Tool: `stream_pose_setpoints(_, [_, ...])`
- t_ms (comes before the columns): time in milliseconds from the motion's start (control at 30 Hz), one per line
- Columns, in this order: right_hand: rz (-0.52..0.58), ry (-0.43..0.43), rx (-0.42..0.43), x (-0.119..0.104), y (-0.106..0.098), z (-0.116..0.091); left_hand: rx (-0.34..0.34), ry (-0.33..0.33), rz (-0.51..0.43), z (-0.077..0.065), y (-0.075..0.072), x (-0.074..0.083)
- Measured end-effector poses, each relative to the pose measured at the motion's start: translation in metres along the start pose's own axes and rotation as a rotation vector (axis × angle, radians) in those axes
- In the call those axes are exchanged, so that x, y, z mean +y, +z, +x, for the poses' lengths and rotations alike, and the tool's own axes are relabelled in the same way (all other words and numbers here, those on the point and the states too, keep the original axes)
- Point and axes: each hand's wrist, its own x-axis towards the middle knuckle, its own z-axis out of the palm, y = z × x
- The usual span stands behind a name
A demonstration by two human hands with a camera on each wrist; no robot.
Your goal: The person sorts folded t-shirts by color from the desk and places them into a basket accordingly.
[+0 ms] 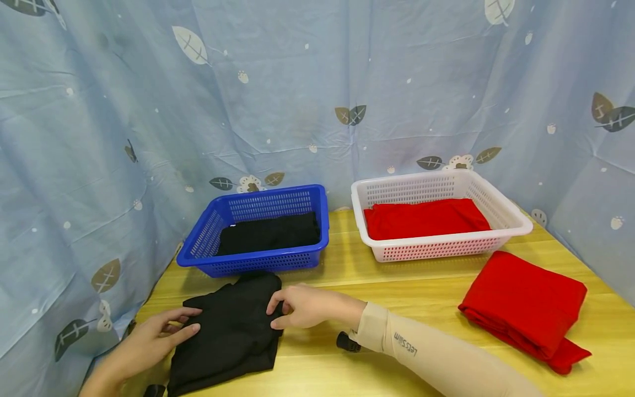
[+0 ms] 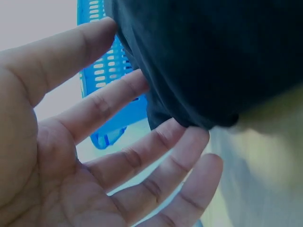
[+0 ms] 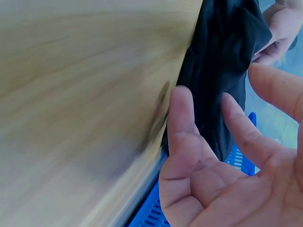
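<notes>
A folded black cloth (image 1: 225,331), perhaps a garment, lies on the table in front of the blue basket. At its left edge is my left hand (image 1: 151,342), thumb and fingers apart. The left wrist view shows the fingertips of that hand (image 2: 99,156) against the dark fabric, not pinching it. My right hand (image 1: 302,309) is at the cloth's right edge. Seen from the right wrist, this hand (image 3: 227,175) has its thumb and index finger spread, with the other fingers bent loosely beside the fabric (image 3: 215,80). Whether these fingertips touch the cloth I cannot tell.
Behind the cloth stands a blue basket (image 1: 253,259) with black fabric (image 1: 270,234) inside. A white basket (image 1: 446,242) at the back right holds red fabric (image 1: 426,219). Folded red cloth (image 1: 526,306) lies on the wooden table (image 1: 387,281) at the right. A patterned curtain (image 1: 297,82) hangs behind.
</notes>
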Motion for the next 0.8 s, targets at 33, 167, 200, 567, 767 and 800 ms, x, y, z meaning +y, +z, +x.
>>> stream_pose_setpoints(33, [0.012, -0.002, -0.004, 0.002, -0.001, -0.002, -0.001, 0.007, -0.005, 0.0, 0.001, 0.001])
stream_pose_setpoints(167, [0.074, -0.004, -0.027, 0.008, -0.005, -0.011, -0.018, 0.012, -0.046, 0.0, 0.004, 0.005])
stream_pose_setpoints(200, [0.09, -0.004, -0.031, 0.01, -0.006, -0.014, -0.026, 0.015, -0.061, 0.0, 0.005, 0.006])
stream_pose_setpoints(567, [0.27, 0.079, -0.074, 0.028, -0.022, -0.049, -0.127, 0.129, -0.156, 0.006, 0.019, 0.019])
stream_pose_setpoints(767, [0.313, 0.108, -0.085, 0.04, -0.031, -0.066, -0.207, 0.198, -0.22, 0.005, 0.02, 0.021])
stream_pose_setpoints(800, [0.319, 0.107, -0.089, 0.042, -0.032, -0.068, -0.223, 0.193, -0.241, 0.003, 0.017, 0.019])
